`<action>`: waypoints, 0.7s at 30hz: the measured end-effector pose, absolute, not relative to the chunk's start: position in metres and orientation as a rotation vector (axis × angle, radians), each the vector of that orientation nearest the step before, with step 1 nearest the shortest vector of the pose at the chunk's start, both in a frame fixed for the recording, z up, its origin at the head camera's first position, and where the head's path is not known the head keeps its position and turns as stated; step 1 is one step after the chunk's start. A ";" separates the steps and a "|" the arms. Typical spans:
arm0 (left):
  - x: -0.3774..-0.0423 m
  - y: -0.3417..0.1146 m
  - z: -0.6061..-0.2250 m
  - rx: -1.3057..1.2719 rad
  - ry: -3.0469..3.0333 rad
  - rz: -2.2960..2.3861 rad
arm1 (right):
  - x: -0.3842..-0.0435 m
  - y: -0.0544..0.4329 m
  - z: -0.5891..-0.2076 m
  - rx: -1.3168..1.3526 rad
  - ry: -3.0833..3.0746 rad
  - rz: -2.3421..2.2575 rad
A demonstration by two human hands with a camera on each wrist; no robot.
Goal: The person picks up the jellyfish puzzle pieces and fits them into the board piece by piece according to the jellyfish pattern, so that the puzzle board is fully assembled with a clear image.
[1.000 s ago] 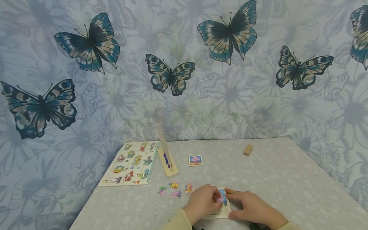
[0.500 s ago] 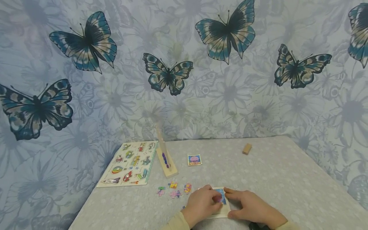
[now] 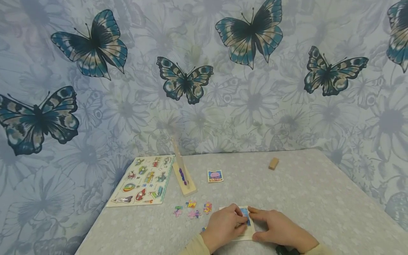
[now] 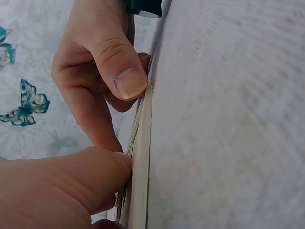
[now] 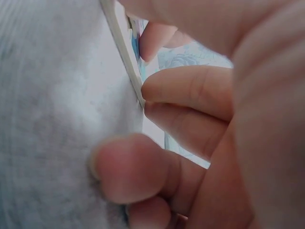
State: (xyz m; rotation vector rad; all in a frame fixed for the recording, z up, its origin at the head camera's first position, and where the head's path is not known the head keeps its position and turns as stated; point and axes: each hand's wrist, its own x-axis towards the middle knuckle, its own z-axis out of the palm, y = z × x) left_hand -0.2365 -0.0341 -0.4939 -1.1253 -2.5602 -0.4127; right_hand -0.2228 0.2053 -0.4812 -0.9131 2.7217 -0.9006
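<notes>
- Left hand point(image 3: 224, 222) fingertips have shifted slightly toward the tray's right edge over the last second. Pink that showed by them is now covered, and a blue bit point(image 3: 203, 229) has come into sight beside my left wrist.
- Left fingers and thumb are bunched together, pinching, as far as I can tell, a puzzle piece point(image 4: 120, 198) at the tray; most of it is hidden.
- Right hand point(image 3: 276, 226) grips the tray point(image 3: 249, 235) along its right side, thumb at the near corner, forefinger at the far one.
- Tray lies flat on the table between my hands. Part of the blue picture point(image 3: 244, 211) shows in it. From the left wrist, thin edges seem to lean off the tray.
- Handling, my judgement: brace with the right, square up the edges, press down evenly with the finger pads, never force a tab. Mind the sleeve near that blue bit.
- Loose pieces point(image 3: 208, 207) lie just left of the tray, within easy reach.
- Farther off: picture card point(image 3: 215, 176), wooden stand point(image 3: 190, 191), large picture board point(image 3: 149, 177), wooden block point(image 3: 273, 163).
- Behind the table: butterfly wall point(image 3: 251, 106).
</notes>
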 end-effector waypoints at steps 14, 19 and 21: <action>-0.234 -0.033 -0.492 -1.117 -2.512 -0.369 | -0.221 0.203 -0.479 -0.912 2.730 -0.886; -0.236 -0.032 -0.491 -1.037 -2.645 -0.533 | -0.222 0.204 -0.478 -0.877 2.719 -0.869; -0.235 -0.032 -0.491 -0.999 -2.695 -0.571 | -0.222 0.204 -0.478 -0.872 2.714 -0.869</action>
